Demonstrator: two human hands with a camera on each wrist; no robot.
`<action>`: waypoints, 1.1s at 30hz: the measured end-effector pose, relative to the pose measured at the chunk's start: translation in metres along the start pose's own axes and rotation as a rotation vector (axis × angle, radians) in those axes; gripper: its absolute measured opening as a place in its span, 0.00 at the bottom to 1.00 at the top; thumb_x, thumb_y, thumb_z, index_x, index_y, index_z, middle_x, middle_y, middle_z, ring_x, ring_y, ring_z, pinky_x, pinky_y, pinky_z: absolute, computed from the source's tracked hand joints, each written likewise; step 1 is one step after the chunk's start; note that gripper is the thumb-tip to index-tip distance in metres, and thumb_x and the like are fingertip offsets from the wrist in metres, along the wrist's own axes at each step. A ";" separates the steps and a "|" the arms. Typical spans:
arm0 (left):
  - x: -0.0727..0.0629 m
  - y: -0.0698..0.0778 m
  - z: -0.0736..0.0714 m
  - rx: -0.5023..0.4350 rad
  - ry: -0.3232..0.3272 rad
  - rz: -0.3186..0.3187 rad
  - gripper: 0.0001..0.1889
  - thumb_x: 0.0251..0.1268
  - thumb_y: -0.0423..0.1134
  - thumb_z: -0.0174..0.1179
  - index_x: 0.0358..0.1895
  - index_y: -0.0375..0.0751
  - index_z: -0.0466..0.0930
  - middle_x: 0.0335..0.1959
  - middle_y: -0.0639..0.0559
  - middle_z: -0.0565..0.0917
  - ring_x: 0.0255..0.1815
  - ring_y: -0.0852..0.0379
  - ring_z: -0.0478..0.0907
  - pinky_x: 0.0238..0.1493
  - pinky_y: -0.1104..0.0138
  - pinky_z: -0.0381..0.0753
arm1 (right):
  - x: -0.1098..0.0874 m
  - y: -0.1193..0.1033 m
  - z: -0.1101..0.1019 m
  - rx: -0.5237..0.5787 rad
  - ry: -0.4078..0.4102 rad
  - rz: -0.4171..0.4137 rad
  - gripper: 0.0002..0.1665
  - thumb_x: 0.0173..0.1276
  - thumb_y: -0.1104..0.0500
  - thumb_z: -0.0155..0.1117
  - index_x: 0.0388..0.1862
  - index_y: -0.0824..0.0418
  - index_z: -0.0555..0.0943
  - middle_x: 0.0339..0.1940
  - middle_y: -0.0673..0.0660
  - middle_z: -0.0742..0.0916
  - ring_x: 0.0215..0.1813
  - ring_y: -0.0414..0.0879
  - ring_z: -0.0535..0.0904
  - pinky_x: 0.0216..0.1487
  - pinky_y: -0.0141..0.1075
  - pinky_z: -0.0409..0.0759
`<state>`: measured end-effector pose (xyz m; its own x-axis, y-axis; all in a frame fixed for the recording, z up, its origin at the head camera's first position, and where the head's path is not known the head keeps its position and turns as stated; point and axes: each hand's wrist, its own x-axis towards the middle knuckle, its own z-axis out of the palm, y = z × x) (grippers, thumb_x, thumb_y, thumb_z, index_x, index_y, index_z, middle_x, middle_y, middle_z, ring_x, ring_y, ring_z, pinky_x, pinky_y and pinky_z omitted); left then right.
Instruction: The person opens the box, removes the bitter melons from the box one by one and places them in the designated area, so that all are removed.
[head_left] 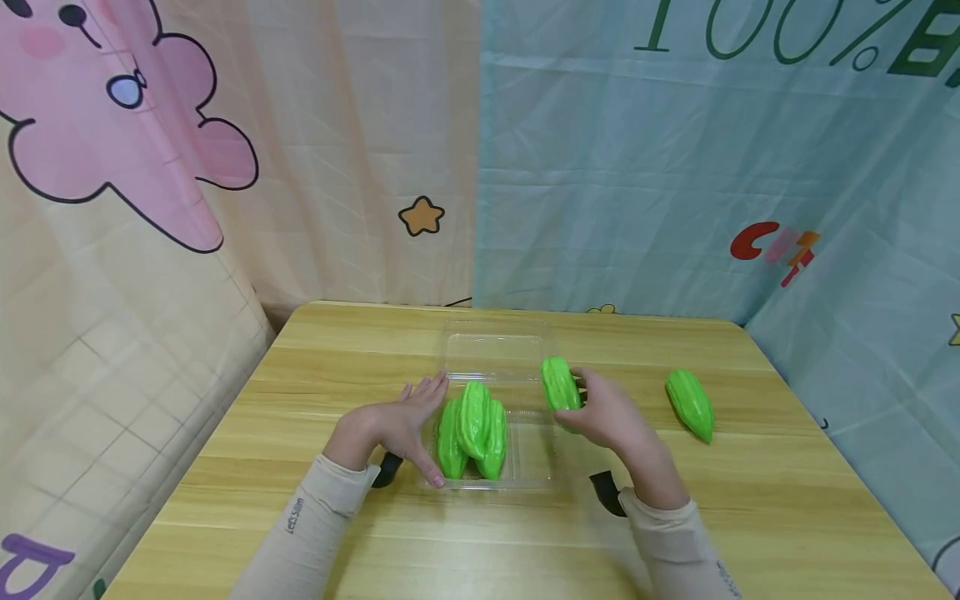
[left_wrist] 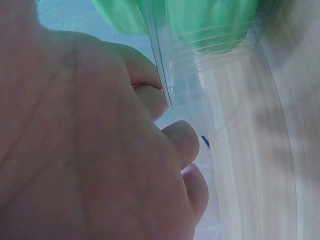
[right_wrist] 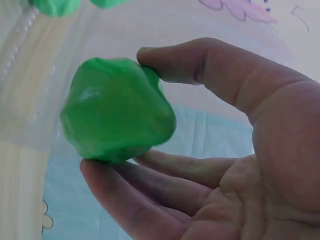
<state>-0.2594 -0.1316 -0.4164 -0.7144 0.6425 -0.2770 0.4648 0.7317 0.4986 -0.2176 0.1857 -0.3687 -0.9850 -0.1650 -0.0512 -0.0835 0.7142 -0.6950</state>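
In the head view a clear plastic clamshell box (head_left: 531, 482) lies on the table, its lid (head_left: 495, 354) folded back. Three bright green ridged fruits (head_left: 474, 417) are heaped in its left half, one on top of the others. My left hand (head_left: 401, 425) spans the box's left side, fingers and thumb spread; its fingertips (left_wrist: 182, 140) are at the clear wall in the left wrist view. My right hand (head_left: 611, 410) pinches another green ridged fruit (right_wrist: 117, 110) between thumb and fingers, above the box's right edge.
One more green ridged fruit (head_left: 690, 406) lies on the wooden table (head_left: 450, 550) to the right. Printed curtains (head_left: 360, 167) hang behind and beside the table. Black straps (head_left: 607, 493) show at both wrists.
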 end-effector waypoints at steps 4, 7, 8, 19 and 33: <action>0.000 0.000 0.000 0.000 0.001 -0.002 0.80 0.37 0.59 0.82 0.80 0.32 0.26 0.81 0.38 0.28 0.81 0.41 0.27 0.77 0.48 0.29 | 0.000 0.007 -0.014 0.007 0.014 0.015 0.45 0.65 0.61 0.71 0.73 0.77 0.60 0.65 0.74 0.75 0.64 0.68 0.74 0.55 0.53 0.80; -0.001 0.001 0.000 -0.001 0.002 -0.002 0.80 0.37 0.59 0.83 0.80 0.32 0.26 0.81 0.38 0.28 0.81 0.41 0.27 0.77 0.48 0.29 | -0.001 0.012 -0.026 0.020 0.021 0.025 0.46 0.66 0.60 0.71 0.74 0.78 0.59 0.67 0.75 0.73 0.66 0.69 0.71 0.58 0.56 0.78; -0.001 0.001 0.000 -0.001 0.002 -0.002 0.80 0.37 0.59 0.83 0.80 0.32 0.26 0.81 0.38 0.28 0.81 0.41 0.27 0.77 0.48 0.29 | -0.001 0.014 -0.030 0.026 0.023 0.030 0.47 0.65 0.59 0.71 0.74 0.77 0.59 0.68 0.75 0.73 0.67 0.69 0.71 0.59 0.56 0.78; -0.001 0.002 0.000 -0.004 0.002 -0.008 0.79 0.37 0.59 0.83 0.80 0.33 0.26 0.81 0.39 0.28 0.81 0.42 0.27 0.77 0.48 0.29 | 0.005 0.051 -0.054 0.040 0.083 0.100 0.49 0.64 0.59 0.73 0.75 0.77 0.58 0.69 0.76 0.71 0.67 0.70 0.70 0.57 0.55 0.80; -0.001 -0.001 0.000 -0.004 0.003 0.000 0.79 0.37 0.60 0.82 0.80 0.33 0.26 0.81 0.40 0.28 0.81 0.42 0.27 0.77 0.48 0.29 | 0.015 0.101 -0.066 -0.007 0.082 0.263 0.48 0.65 0.62 0.70 0.75 0.79 0.57 0.69 0.80 0.67 0.62 0.72 0.70 0.57 0.58 0.76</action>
<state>-0.2592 -0.1327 -0.4168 -0.7160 0.6421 -0.2739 0.4628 0.7304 0.5023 -0.2511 0.3002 -0.3919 -0.9819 0.0823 -0.1708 0.1760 0.7302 -0.6601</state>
